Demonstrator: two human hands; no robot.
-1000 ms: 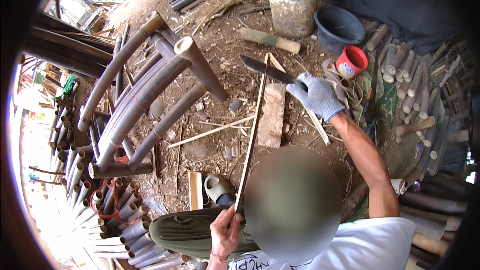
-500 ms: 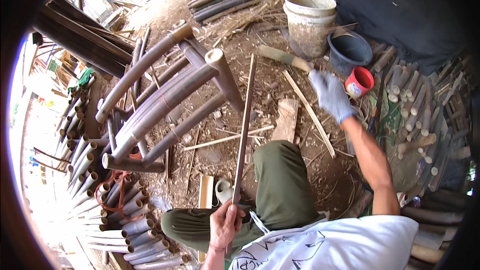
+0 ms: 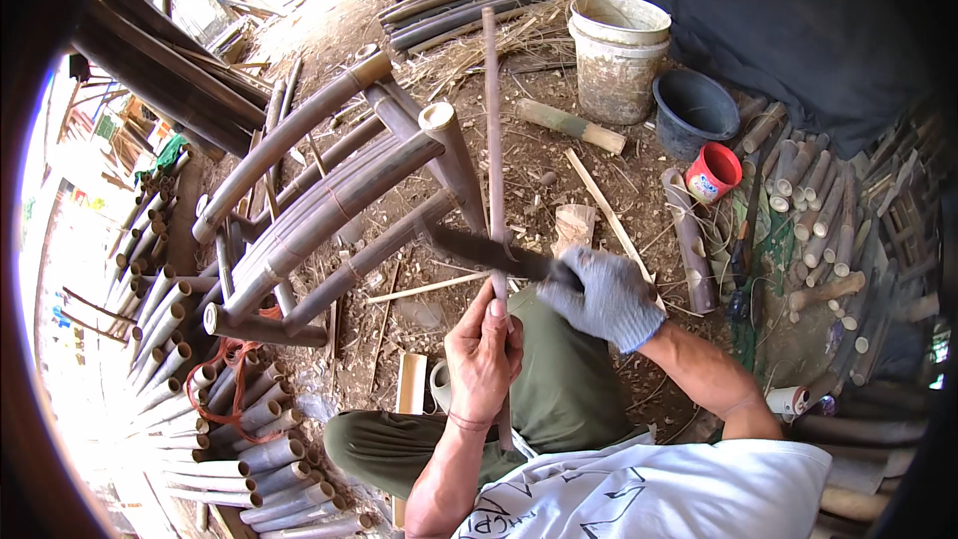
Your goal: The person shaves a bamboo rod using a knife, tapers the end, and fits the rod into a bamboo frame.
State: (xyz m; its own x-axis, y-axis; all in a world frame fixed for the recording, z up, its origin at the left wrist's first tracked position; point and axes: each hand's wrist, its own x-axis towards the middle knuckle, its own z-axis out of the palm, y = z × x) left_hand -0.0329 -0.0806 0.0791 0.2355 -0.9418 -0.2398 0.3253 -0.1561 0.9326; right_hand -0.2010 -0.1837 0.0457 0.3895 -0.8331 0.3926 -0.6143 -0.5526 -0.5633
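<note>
My bare left hand (image 3: 484,349) is closed around a long, narrow bamboo strip (image 3: 493,130), which points away from me past the bamboo frame. In my gloved right hand (image 3: 604,297) is a knife (image 3: 479,251), gripped by its handle. Its dark blade lies across the strip just beyond my left fingers, pointing left. The glove hides most of the handle. Left of the strip stands the bamboo frame (image 3: 309,220), built of thick brown poles. My bent knee in green trousers is under the hands.
A dirty white bucket (image 3: 619,65), a dark basin (image 3: 696,112) and a red container (image 3: 713,173) stand at the far right. Cut bamboo tubes are stacked on both sides. A short bamboo piece (image 3: 571,127) and shavings litter the dirt floor.
My right hand has come from near the red container down-left to the strip, and the knife now shows in it. The strip has shifted farther away from me, along with my left hand.
</note>
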